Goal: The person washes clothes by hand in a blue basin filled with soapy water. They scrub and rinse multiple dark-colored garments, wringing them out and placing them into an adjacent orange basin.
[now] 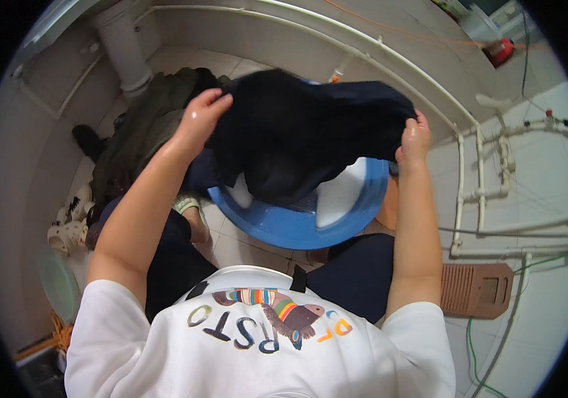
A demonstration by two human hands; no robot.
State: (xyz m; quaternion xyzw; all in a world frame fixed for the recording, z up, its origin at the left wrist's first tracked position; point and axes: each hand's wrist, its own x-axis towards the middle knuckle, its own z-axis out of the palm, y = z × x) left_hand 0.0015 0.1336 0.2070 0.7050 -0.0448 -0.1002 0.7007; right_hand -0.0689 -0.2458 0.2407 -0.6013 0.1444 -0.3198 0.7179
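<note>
A dark navy garment (297,126) is stretched between my two wet hands, above a blue basin (277,233). My left hand (204,121) is closed on its left edge, with the fingertips partly lost against the dark cloth. At the opposite end, my right hand (415,140) grips the garment's right edge, fingers wrapped round it. The cloth sags in the middle and covers much of the basin's opening. White suds (341,192) show inside the basin below the cloth. What kind of garment it is, I cannot tell.
A pile of olive and dark clothes (139,132) lies on the left. White clogs (68,235) and a pale green basin (60,286) are near the left wall. White pipes (459,192) run along the back and right. A brown washboard (476,290) lies at right.
</note>
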